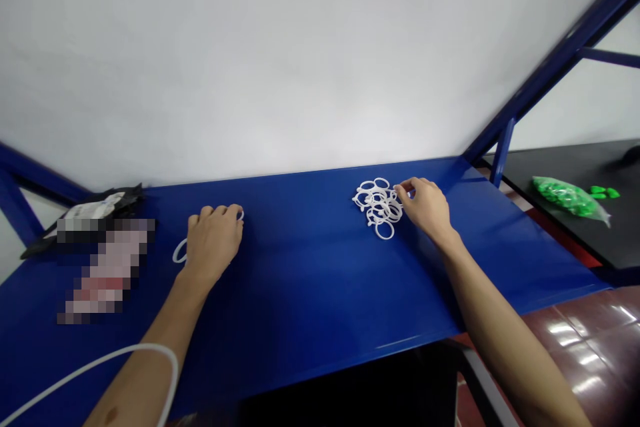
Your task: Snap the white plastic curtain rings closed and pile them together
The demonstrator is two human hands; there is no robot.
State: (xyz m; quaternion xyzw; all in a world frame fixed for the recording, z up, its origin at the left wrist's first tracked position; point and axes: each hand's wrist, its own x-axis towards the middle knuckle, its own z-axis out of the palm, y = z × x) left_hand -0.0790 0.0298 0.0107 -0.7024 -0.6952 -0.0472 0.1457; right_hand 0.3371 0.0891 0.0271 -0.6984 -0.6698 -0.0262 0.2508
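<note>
Against a plain white wall point(300, 67), a right hand point(424, 203) pinches at a pile of thin white rings point(380, 205) just beside it; the left hand point(214, 240) covers another, its grip unclear. Interlocked rings could snag and scatter.

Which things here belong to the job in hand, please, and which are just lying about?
In use: white ring pile by the right hand; white ring by the left hand.

Seemingly idle: black packet; bag of green pieces; loose green pieces; white cable.
</note>
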